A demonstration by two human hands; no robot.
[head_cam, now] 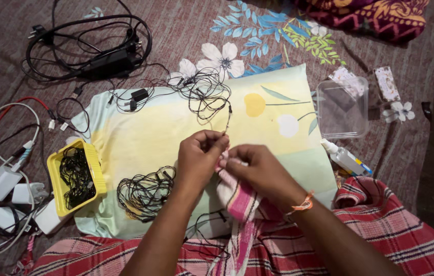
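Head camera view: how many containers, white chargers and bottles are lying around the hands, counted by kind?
Yellow tray of black wires: 1
Clear plastic box: 1
White charger blocks: 4, partly hidden under cables
White bottle: 1
Total: 7

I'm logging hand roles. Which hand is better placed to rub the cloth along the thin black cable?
Probably the right hand: it already grips the pink striped cloth at the cable. The left hand pinches the cable and can hold it steady.

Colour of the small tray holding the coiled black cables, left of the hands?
Yellow. The tray sits at the pillow's left edge, clearest in the head view.
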